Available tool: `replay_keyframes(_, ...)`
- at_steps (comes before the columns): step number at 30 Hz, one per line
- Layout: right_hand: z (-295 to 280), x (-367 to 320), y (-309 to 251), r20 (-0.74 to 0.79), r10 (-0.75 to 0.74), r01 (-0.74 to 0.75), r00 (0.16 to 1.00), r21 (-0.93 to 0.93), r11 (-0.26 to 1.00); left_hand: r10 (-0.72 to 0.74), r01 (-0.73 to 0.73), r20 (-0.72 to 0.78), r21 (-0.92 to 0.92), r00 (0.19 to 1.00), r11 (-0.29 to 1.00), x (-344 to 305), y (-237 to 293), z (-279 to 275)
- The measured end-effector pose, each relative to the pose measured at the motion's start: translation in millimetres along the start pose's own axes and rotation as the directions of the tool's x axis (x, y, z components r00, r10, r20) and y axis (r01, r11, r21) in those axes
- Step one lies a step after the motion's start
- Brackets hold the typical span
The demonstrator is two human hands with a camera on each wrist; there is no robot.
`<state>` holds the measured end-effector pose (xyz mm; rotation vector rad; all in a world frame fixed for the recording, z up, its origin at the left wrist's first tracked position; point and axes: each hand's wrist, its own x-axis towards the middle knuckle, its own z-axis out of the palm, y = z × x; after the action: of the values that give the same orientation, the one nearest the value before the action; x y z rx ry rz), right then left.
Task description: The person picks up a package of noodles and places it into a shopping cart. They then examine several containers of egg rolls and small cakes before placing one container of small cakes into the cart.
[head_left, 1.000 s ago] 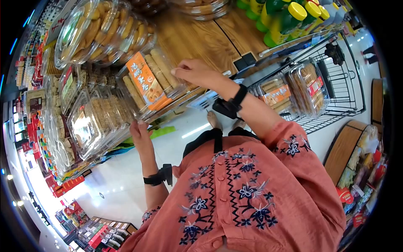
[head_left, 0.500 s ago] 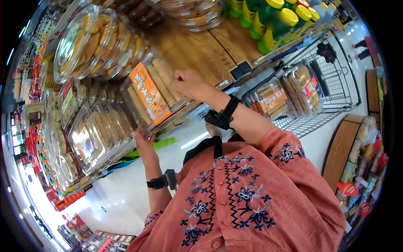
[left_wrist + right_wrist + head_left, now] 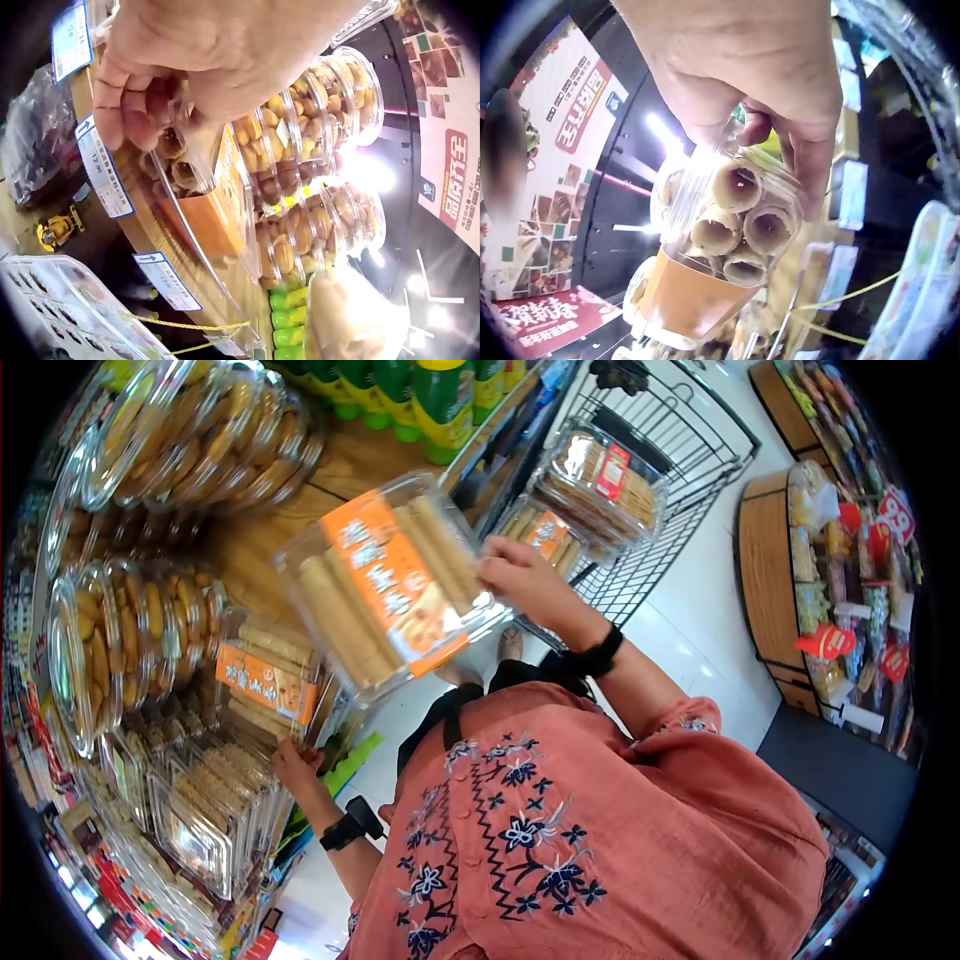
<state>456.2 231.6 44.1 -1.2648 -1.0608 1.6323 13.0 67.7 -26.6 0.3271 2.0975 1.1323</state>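
Observation:
My right hand [image 3: 535, 585] grips the right-hand edge of a clear plastic box of egg rolls [image 3: 335, 595] with an orange label. This box is raised over the wooden shelf. In the right wrist view, thumb and fingers close around its lid edge, above the open ends of the egg rolls [image 3: 739, 186]. A second egg roll box [image 3: 262, 678] with the same label sits at the shelf's front edge. At its near corner is my left hand [image 3: 298, 768]; in the left wrist view, curled fingers [image 3: 135, 120] pinch that box's rim.
A wire shopping cart [image 3: 690, 455] at the right holds an egg roll box [image 3: 548, 532] and a clear biscuit box [image 3: 600, 475]. Stacked tubs of cookies [image 3: 205, 440] line the shelf's left side. Green bottles [image 3: 440, 405] stand at the back.
My right hand has lifted one egg roll box off the shelf, uncovering another beneath. My left hand stays by the shelf edge. The head view has turned toward the cart.

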Motion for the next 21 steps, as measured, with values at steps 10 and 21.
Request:
replay_keyframes(10,-167.4,-65.7,103.8,-0.533,0.109,-0.046,0.839,0.13,0.99,0.164,-0.159,0.066,-0.076,0.984,0.984,-59.3,49.5,32.7)
replay_keyframes(21,-198.3,-27.5,245.2,-0.622,0.268,-0.12,0.736,0.269,0.956,0.327,-0.324,0.051,-0.053,0.944,0.944,-107.9,67.2,46.0)
